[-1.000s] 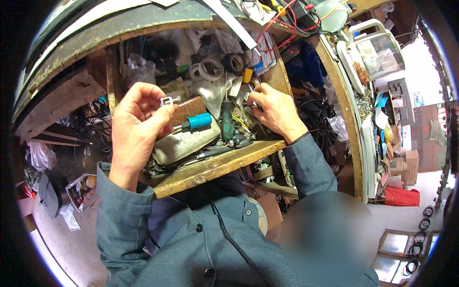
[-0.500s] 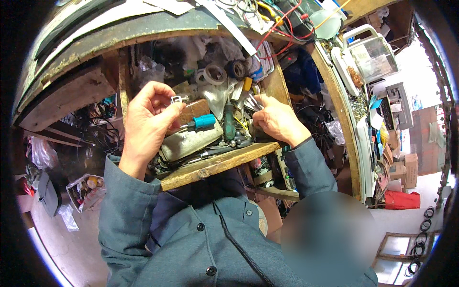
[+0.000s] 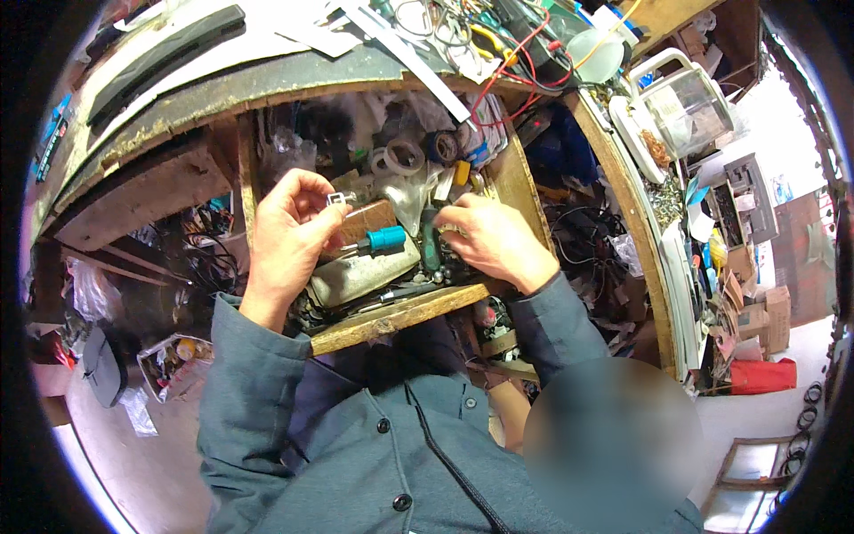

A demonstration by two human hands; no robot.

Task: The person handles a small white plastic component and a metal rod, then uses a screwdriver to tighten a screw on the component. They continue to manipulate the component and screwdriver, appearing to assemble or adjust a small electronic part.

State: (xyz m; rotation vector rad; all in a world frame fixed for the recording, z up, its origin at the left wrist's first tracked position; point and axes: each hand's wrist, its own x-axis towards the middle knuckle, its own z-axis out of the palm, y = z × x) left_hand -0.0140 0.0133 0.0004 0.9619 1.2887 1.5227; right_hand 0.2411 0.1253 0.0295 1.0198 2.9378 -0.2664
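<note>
My left hand (image 3: 289, 240) pinches a small pale square fitting (image 3: 337, 199) between thumb and forefinger, above an open wooden drawer (image 3: 400, 319). A screwdriver with a teal handle (image 3: 384, 239) points its shaft at the same hand; whether the lower fingers hold it is hidden. Beneath it lies a long pale case (image 3: 369, 278), with a brown block (image 3: 369, 216) behind. My right hand (image 3: 498, 240) is inside the drawer, its fingers curled beside a dark green tool handle (image 3: 431, 245). What those fingertips grip, if anything, is out of sight.
Tape rolls (image 3: 405, 157), plastic bags and a yellow piece (image 3: 461, 173) crowd the drawer's back. Above runs the worktop edge (image 3: 205, 105), with red wires (image 3: 485, 105) hanging over it. At right stand a clear-sided container (image 3: 685, 111) and cardboard boxes (image 3: 765, 320).
My right hand has drawn back leftward toward the green handle, and its extended forefinger has curled. The left hand keeps its pinch on the fitting. The whole view has shifted slightly.
</note>
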